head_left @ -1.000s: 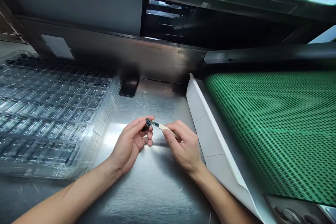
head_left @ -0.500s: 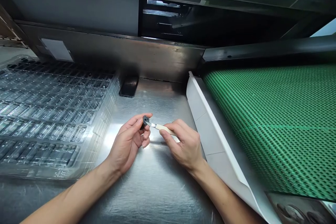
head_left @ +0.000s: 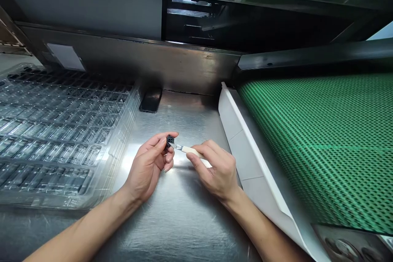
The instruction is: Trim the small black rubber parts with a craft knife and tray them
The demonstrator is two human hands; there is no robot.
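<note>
Small black round plastic part (head_left: pixel 170 141), likely light, stiff, best taken by its rim; pinched in left hand's (head_left: pixel 147 161) fingertips above metal worktop (head_left: pixel 184 217). Right hand (head_left: pixel 216 166) pinches cream-handled knife (head_left: pixel 190 151), blade at part's face, limiting access. Clear compartment tray (head_left: pixel 104 176) left, white barrier (head_left: pixel 245 151) and green conveyor belt (head_left: pixel 325 143) right.

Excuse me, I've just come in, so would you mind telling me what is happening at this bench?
A person's left hand holds a small dark round part over the metal bench. The right hand grips the light handle of a slim bladed tool, its tip at the part's face. Clear compartmented trays lie to the left, and a green perforated belt lies to the right.
</note>
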